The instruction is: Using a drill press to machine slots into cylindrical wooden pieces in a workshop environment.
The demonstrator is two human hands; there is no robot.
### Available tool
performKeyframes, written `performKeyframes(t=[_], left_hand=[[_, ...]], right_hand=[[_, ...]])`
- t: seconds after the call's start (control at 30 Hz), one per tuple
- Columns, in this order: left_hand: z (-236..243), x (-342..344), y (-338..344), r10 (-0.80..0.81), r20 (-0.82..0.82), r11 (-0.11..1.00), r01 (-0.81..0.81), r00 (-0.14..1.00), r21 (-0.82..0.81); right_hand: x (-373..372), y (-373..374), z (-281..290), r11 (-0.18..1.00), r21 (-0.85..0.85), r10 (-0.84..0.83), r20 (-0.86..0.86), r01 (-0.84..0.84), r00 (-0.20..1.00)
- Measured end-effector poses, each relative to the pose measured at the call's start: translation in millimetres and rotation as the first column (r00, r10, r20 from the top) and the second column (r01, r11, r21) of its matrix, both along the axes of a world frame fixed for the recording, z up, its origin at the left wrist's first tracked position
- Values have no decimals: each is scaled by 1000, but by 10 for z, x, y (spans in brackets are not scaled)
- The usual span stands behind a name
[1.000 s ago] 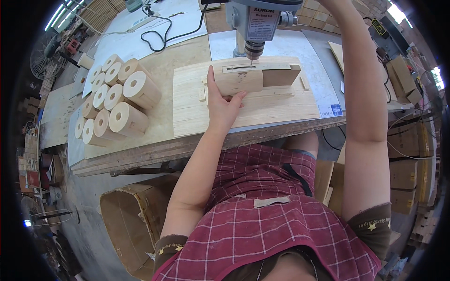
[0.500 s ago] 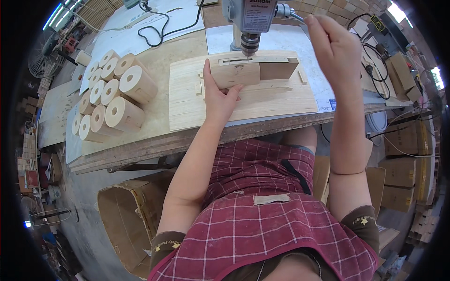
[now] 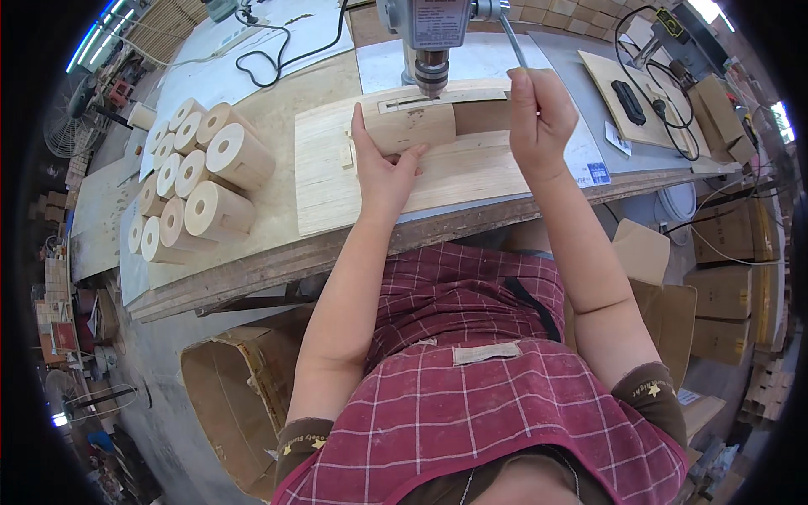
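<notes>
My left hand (image 3: 389, 177) is closed round a pale wooden cylinder (image 3: 411, 130) lying on its side, thumb along its near face and index finger up its left end. The cylinder rests on a flat wooden board (image 3: 337, 198), beneath the chuck (image 3: 432, 69) of a bench drill press (image 3: 429, 21). The chuck is very close to the work; whether the bit is inside the wood I cannot tell. A slotted light strip (image 3: 404, 103) lies along the cylinder's top. My right hand (image 3: 543, 122) grips the end of the drill's feed lever (image 3: 512, 40), right of the machine.
Several wooden cylinders with centre holes (image 3: 195, 181) are stacked on the table's left. A black cable (image 3: 278, 61) curls behind them. A small panel (image 3: 623, 93) with a black socket strip (image 3: 628, 103) lies at right. An opened cardboard box (image 3: 223, 404) stands below the table's edge.
My right hand has pulled the lever down and toward me. The chuck has come lower toward the work. My left hand keeps its hold on the wooden cylinder; the view has shifted slightly.
</notes>
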State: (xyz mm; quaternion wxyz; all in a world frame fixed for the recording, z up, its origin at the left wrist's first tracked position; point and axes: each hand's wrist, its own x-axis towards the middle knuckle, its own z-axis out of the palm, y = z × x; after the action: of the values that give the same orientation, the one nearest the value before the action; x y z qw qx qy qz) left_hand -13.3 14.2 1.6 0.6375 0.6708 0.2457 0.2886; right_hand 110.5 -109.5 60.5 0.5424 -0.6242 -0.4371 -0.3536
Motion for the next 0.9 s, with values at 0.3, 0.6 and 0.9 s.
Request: performKeyframes(t=[0.3, 0.6, 0.9], left_hand=[[-25, 10, 7, 2, 35, 1000, -2, 999, 17], [-37, 23, -22, -69, 20, 997, 68, 997, 39], [-79, 206, -163, -116, 33, 988, 112, 993, 103]], right_hand=[[4, -25, 4, 999, -31, 44, -7, -45, 999], [231, -44, 1366, 923, -350, -144, 63, 157, 988], [350, 121, 1670, 860, -510, -34, -92, -18, 995]])
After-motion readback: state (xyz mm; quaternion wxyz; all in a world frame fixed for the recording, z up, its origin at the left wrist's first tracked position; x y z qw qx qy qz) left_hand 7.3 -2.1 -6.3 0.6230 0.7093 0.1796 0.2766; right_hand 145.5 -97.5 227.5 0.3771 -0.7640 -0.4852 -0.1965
